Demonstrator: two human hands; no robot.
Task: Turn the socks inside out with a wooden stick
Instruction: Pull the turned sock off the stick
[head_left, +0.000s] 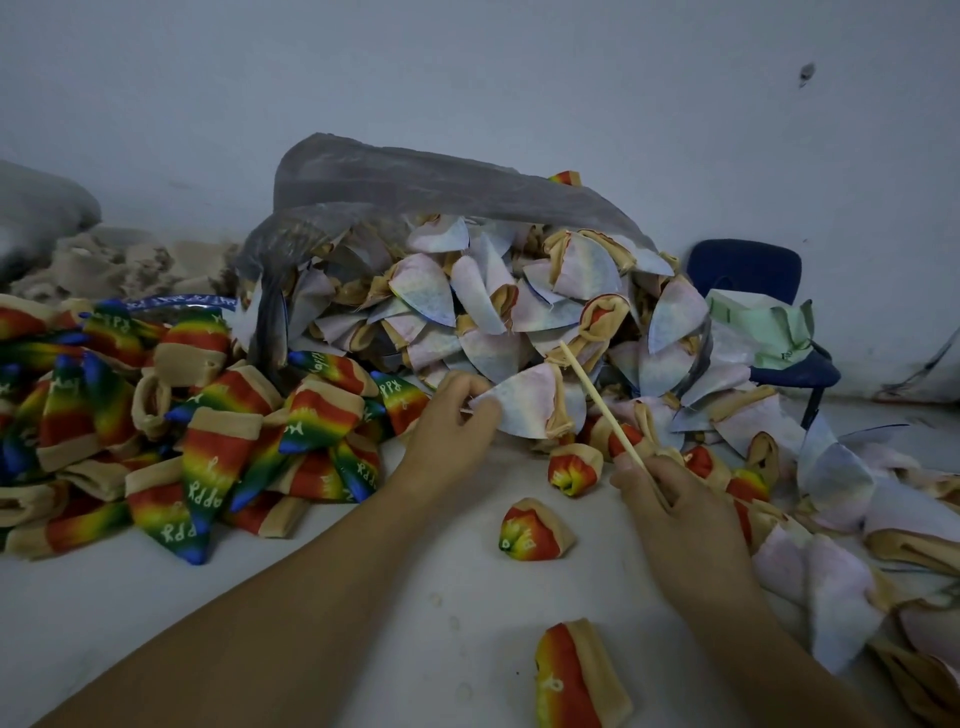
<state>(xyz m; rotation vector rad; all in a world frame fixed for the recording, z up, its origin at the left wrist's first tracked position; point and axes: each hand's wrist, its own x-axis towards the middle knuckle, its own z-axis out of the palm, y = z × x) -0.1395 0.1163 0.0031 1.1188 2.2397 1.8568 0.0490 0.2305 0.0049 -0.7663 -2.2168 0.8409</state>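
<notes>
My left hand (452, 421) pinches the pointed tip of a pale, inside-out sock (530, 402) at the front of a big heap of pale socks (498, 301). In my right hand (670, 499) I grip a thin wooden stick (597, 400); it slants up and to the left, its tip near the sock's tan cuff. A pile of rainbow-coloured socks (197, 431) with tan cuffs lies at the left. Three small bunched rainbow socks (532, 530) lie on the white table between and below my hands.
A grey plastic bag (415, 182) lies open over the pale heap. More pale socks (841, 525) spread along the right. A blue chair (748, 270) with green cloth stands at the back right by the wall. Beige fabric (119, 260) lies at the back left.
</notes>
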